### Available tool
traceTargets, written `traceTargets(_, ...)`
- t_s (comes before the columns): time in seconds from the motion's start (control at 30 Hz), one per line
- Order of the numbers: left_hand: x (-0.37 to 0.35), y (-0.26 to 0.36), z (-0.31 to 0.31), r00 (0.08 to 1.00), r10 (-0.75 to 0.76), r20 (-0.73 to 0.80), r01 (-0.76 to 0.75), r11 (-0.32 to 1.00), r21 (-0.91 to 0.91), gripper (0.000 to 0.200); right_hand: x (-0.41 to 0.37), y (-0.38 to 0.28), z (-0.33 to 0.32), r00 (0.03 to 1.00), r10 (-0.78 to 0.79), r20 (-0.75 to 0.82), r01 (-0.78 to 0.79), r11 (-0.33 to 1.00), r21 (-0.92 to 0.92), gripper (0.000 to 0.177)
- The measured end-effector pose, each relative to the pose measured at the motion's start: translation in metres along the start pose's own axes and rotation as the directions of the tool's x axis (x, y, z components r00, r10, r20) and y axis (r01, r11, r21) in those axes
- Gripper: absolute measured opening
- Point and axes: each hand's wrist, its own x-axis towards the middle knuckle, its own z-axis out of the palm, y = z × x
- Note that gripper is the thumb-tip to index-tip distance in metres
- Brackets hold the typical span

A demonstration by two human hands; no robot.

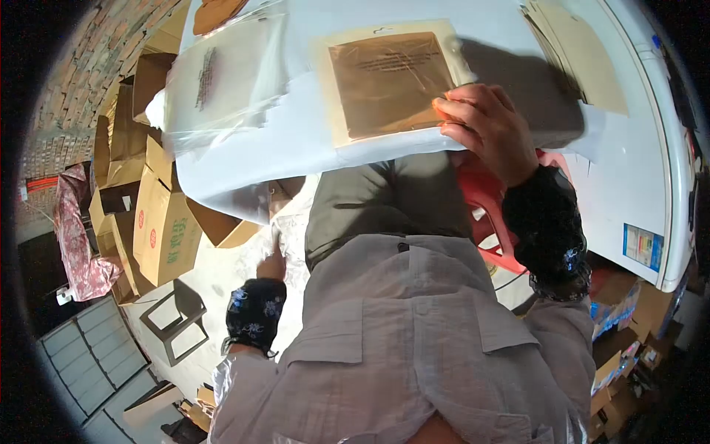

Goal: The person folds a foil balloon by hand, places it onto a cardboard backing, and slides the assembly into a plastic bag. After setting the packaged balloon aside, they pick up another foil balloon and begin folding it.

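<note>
On the white-covered table a flat brown piece on a cream card (331, 89) lies in a clear, printed plastic bag (390, 63). My right hand (492, 122) is at the bag's lower right edge, its orange-tipped fingers and thumb drawn together there. Below the table's edge, at my left side, hangs my left hand (272, 248). Bright light washes it out and its fingers are hard to make out, close to some crumpled clear plastic (296, 235). To the left on the table is a stack of clear printed bags (225, 81).
Another brown piece (216, 13) lies at the table's far left. Cream cards (584, 55) are stacked at the right. Open cardboard boxes (166, 222) stand on the left, near a dark stool frame (174, 325). A red plastic chair (488, 207) is beside my legs.
</note>
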Motion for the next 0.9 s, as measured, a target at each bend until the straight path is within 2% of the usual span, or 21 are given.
traceTargets(0.07, -0.014, -0.033, 0.045, 0.974, 0.174, -0.148, -0.157, 0.980, 0.120, 0.034, 0.004, 0.000, -0.002, 1.000, -0.007, 0.003, 0.007, 1.000, -0.011, 0.034)
traceTargets(0.17, -0.025, -0.057, 0.076, 0.842, 0.451, -0.297, -0.353, 0.876, 0.329, 0.034, 0.003, -0.002, -0.003, 1.000, -0.010, 0.015, 0.010, 1.000, -0.024, 0.033)
traceTargets(0.2, -0.013, -0.001, -0.078, 0.859, 0.341, -0.383, -0.324, 0.939, 0.112, 0.028, 0.003, -0.003, -0.003, 1.000, -0.021, 0.015, 0.022, 0.999, -0.029, 0.033)
traceTargets(0.23, 0.006, 0.031, -0.152, 0.663, 0.346, -0.664, -0.398, 0.914, 0.079, 0.023, 0.005, -0.003, -0.004, 0.999, -0.037, 0.011, 0.037, 0.999, -0.034, 0.033)
traceTargets(0.27, 0.020, 0.043, -0.158, 0.710, 0.307, -0.633, -0.449, 0.891, -0.071, 0.028, 0.006, -0.003, -0.005, 0.999, -0.031, 0.026, 0.031, 0.999, -0.032, 0.032)
traceTargets(0.3, 0.024, 0.054, -0.177, 0.692, 0.359, -0.627, -0.515, 0.853, -0.079, 0.033, 0.007, -0.004, -0.006, 0.999, -0.022, 0.042, 0.024, 0.999, -0.028, 0.032)
traceTargets(0.33, 0.029, 0.071, -0.204, 0.696, 0.409, -0.590, -0.606, 0.775, -0.178, 0.033, 0.008, -0.005, -0.007, 0.998, -0.013, 0.057, 0.014, 1.000, -0.026, 0.032)
traceTargets(0.37, 0.021, 0.094, -0.258, 0.619, 0.434, -0.654, -0.702, 0.680, -0.213, 0.035, 0.008, -0.005, -0.007, 0.999, -0.015, 0.050, 0.016, 0.999, -0.034, 0.031)
traceTargets(0.4, 0.025, 0.118, -0.280, 0.535, 0.388, -0.750, -0.714, 0.683, -0.156, 0.038, 0.007, -0.004, -0.006, 0.999, -0.014, 0.045, 0.016, 0.999, -0.042, 0.031)
traceTargets(0.43, 0.031, 0.127, -0.272, 0.449, 0.449, -0.772, -0.736, 0.676, -0.035, 0.051, 0.005, -0.004, -0.005, 0.999, -0.011, 0.040, 0.014, 0.999, -0.052, 0.030)
traceTargets(0.47, 0.039, 0.139, -0.275, 0.402, 0.468, -0.787, -0.754, 0.657, 0.005, 0.051, 0.005, -0.004, -0.006, 0.999, -0.009, 0.040, 0.012, 0.998, -0.060, 0.030)
traceTargets(0.63, 0.064, 0.188, -0.308, 0.482, 0.440, -0.758, -0.754, 0.649, -0.103, 0.050, 0.003, -0.002, -0.004, 0.999, -0.016, 0.041, 0.018, 0.998, -0.063, 0.030)
traceTargets(0.83, 0.072, 0.179, -0.305, 0.503, 0.441, -0.743, -0.756, 0.642, -0.131, 0.049, 0.004, -0.004, -0.007, 0.998, 0.018, 0.067, -0.017, 1.000, -0.011, 0.031)
traceTargets(0.9, 0.073, 0.174, -0.304, 0.506, 0.443, -0.740, -0.758, 0.637, -0.137, 0.048, 0.005, -0.003, -0.006, 0.998, -0.042, 0.048, 0.044, 0.998, -0.033, 0.031)
